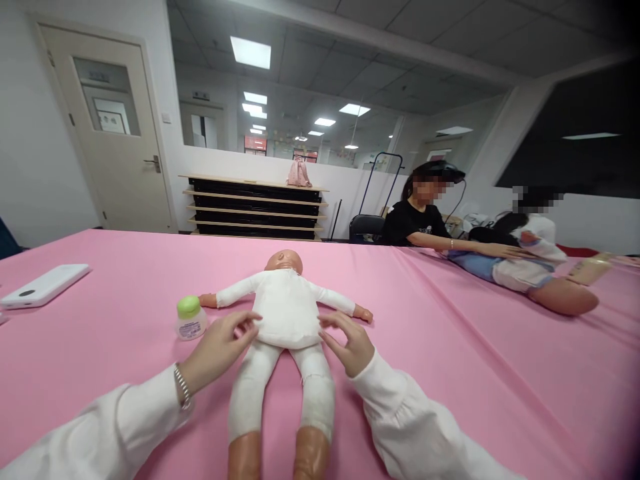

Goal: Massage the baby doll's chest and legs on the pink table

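Observation:
A baby doll with a white cloth body lies on its back, its arms spread and its legs toward me. My left hand is beside the left edge of its torso, fingers curved and apart, fingertips at the cloth. At the right edge of the torso is my right hand, thumb and fingers apart in the same way. Neither hand holds anything; whether the fingertips press on the cloth I cannot tell. A small bottle with a green cap stands left of the doll, near my left hand.
A pink cloth covers the table. On its far left lies a white phone-like device. To the right, a person in black has a hand on another doll, and a second person sits beyond. Shelves stand behind.

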`<action>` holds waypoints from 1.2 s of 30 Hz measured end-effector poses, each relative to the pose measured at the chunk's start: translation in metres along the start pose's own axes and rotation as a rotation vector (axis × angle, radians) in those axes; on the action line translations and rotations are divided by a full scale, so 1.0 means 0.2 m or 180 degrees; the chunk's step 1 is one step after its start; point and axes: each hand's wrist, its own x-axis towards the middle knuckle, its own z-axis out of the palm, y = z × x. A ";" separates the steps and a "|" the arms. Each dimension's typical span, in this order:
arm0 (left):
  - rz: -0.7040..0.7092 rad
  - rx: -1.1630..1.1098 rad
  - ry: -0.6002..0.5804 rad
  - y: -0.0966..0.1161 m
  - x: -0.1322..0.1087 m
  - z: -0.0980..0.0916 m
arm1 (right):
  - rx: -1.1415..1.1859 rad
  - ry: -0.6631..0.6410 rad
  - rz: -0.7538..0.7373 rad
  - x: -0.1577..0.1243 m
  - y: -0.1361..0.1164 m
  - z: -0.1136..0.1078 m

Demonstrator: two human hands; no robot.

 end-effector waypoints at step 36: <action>0.0105 0.2967 0.0576 0.06 0.71 0.22 | -0.2249 -0.1417 0.2051 0.67 0.17 0.25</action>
